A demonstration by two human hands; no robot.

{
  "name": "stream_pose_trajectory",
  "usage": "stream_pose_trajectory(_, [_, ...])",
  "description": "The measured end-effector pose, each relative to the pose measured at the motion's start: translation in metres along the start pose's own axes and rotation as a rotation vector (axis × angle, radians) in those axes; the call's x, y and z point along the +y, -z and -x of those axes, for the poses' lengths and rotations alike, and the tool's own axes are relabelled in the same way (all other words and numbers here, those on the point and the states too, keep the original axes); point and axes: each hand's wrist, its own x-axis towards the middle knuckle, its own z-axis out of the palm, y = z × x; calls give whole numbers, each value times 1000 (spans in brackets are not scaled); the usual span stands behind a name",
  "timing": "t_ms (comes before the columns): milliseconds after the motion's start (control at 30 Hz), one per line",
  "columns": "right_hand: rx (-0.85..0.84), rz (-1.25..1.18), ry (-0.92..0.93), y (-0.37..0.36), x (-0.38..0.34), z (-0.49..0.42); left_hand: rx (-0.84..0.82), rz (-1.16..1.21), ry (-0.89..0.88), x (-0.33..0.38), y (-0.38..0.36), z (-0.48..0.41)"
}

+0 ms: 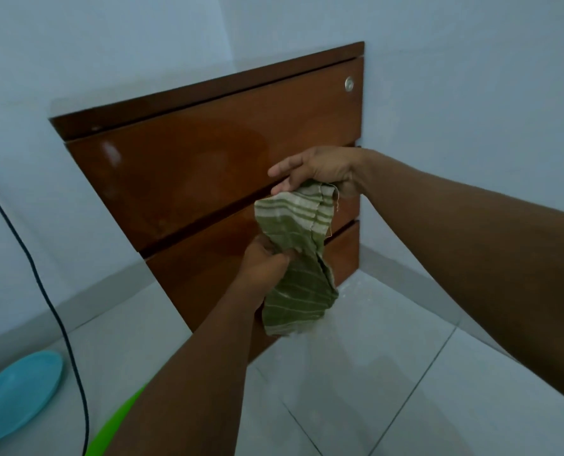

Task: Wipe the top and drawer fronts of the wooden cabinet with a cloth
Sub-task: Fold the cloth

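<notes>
Green striped cloth (295, 258) hangs between my hands, long axis near vertical, lower end loose. My right hand (320, 171) grasps its top end, forefingers stretched leftward. My left hand (264, 261) clenches round cloth's middle, lower down. Wooden cabinet (182, 192) stands straight ahead, beyond both hands. Cloth hangs before middle drawer front (201, 271); whether it touches wood, I cannot tell. Right hand is nearer top drawer front (241, 126). My judgement: bunch cloth, then press forward.

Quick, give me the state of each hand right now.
Left hand: closed, gripping the middle of the cloth.
Right hand: holding the cloth's top end; its front fingers lie fairly straight.
</notes>
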Motion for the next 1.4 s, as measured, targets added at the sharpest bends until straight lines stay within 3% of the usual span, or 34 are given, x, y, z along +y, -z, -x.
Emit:
stream_pose_trajectory(300, [361, -141, -75, 9, 83, -9, 91, 30, 65, 13, 24, 4])
stream_pose_trajectory(400, [283, -165, -214, 1, 128, -9, 97, 45, 86, 21, 25, 5])
stream_pose_trajectory(500, [194, -386, -340, -8, 160, 0, 106, 62, 89, 27, 23, 2])
stream_pose_trajectory(600, [-47, -484, -404, -11, 171, 12, 141, 73, 108, 32, 20, -3])
stream_pose_trajectory(733, [-234, -361, -334, -9, 147, 16, 192, 59, 144, 39, 18, -14])
stream_pose_trajectory(800, [-249, -295, -314, -4, 134, 14, 187, 33, 172, 43, 17, -19])
stream_pose_trajectory(1100, [216, -290, -147, 34, 72, 13, -77, 8, 278, 52, -4, -15])
stream_pose_trajectory(1267, [245, -168, -239, 50, 31, 32, -66, 178, 256, 86, -15, -7])
stream_pose_trajectory(1400, [85, -194, -389, 61, -40, 72, -144, 5, 234, 156, 1, 15])
